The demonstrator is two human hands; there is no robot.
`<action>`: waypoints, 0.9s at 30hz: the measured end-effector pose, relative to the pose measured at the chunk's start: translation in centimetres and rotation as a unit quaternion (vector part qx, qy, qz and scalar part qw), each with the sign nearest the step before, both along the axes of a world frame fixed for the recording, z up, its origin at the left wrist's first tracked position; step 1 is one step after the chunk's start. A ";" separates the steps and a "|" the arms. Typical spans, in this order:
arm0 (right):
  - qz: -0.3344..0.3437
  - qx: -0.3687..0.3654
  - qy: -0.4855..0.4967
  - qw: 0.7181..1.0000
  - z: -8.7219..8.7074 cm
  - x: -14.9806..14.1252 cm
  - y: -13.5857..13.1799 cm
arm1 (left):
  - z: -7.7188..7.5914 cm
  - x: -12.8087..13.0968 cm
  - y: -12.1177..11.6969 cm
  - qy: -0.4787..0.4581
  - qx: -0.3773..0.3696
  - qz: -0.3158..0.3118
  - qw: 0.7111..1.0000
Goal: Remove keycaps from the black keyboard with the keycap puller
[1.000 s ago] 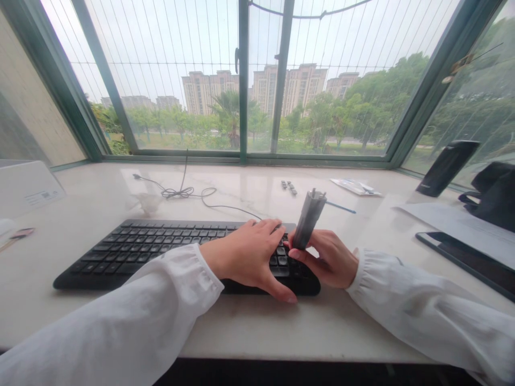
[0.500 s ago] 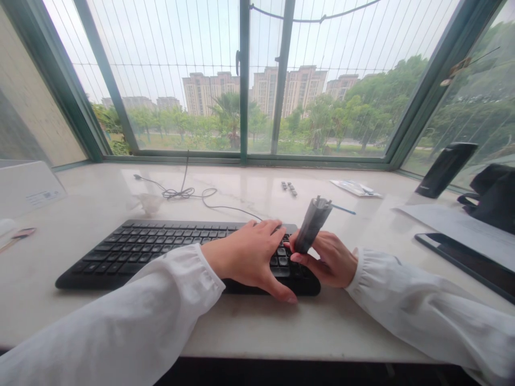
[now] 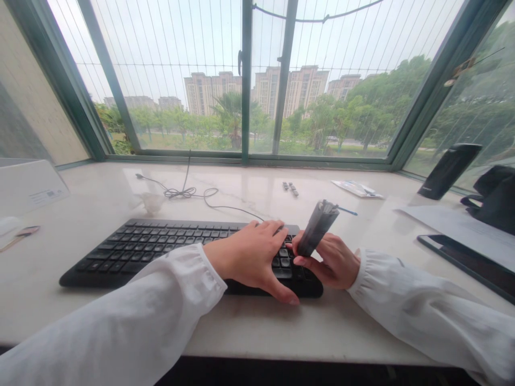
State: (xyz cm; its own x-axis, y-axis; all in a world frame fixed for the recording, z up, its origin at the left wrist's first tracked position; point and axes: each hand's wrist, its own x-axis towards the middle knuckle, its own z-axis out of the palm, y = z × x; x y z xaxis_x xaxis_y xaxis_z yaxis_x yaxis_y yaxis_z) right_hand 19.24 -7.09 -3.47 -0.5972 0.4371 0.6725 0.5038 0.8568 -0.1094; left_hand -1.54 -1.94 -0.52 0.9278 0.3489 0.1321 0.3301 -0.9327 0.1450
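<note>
Right hand (image 3: 332, 262) grasping grey cylinder (image 3: 317, 228), fingers around lower end; cylinder tilted, above right end of black keyboard (image 3: 140, 244). Left hand (image 3: 249, 262) released, fingers spread on keyboard, just beside cylinder.

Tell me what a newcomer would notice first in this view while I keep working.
The wide green-framed window fills the top of the view, with apartment towers beyond it. At lower centre, the right hand holds a grey cylindrical tube tilted above a black keyboard. The left hand lies spread on the keys.
</note>
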 end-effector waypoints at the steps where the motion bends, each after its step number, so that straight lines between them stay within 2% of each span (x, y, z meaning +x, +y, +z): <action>1: 0.000 0.000 -0.001 1.000 0.0 0.0 0.0 | 0.0 0.0 0.0 0.000 0.000 0.000 1.000; 10: -0.009 0.006 -0.007 1.000 0.0 0.1 0.1 | 0.0 0.0 -0.1 0.001 -0.001 0.001 1.000; 23: -0.027 -0.082 0.022 0.996 1.1 -0.5 0.0 | 0.1 -0.1 0.0 -0.004 -0.010 -0.006 1.000; 27: -0.023 -0.071 0.022 0.997 1.0 -0.5 0.0 | 0.3 -0.1 -0.1 -0.004 -0.011 -0.003 1.000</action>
State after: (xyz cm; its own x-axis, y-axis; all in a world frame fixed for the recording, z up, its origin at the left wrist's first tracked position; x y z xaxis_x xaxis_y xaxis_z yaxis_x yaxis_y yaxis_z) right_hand 18.79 -7.12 -2.46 -0.5462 0.5563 0.6262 0.5345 0.8071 -0.2508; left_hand -1.67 -2.06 -0.26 0.9287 0.3466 0.1318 0.3238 -0.9312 0.1675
